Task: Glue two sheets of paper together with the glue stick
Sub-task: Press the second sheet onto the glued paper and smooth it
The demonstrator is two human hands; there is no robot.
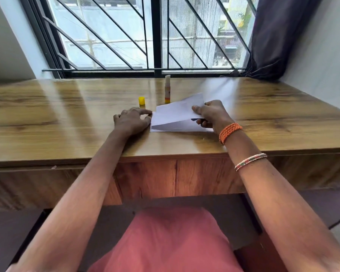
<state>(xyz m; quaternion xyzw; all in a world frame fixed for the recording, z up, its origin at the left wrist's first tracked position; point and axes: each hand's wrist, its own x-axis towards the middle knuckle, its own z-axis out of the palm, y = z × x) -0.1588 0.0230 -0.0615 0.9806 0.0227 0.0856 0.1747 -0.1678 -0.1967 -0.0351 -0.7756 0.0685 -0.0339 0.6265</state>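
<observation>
Two white sheets of paper lie near the front middle of the wooden table (pixel 67 118). The lower sheet (pixel 171 128) is flat on the wood. The upper sheet (pixel 177 110) is raised at its right side, where my right hand (pixel 210 114) pinches its edge between thumb and fingers. My left hand (pixel 133 120) rests on the table with its fingertips touching the left edge of the sheets. Behind the paper the uncapped glue stick (pixel 167 89) stands upright. Its yellow cap (pixel 142 101) sits to the left of it.
A barred window (pixel 155 36) runs along the table's far edge, with a dark curtain (pixel 279 36) at the back right. White walls close in both sides. The table's front edge is just below my wrists.
</observation>
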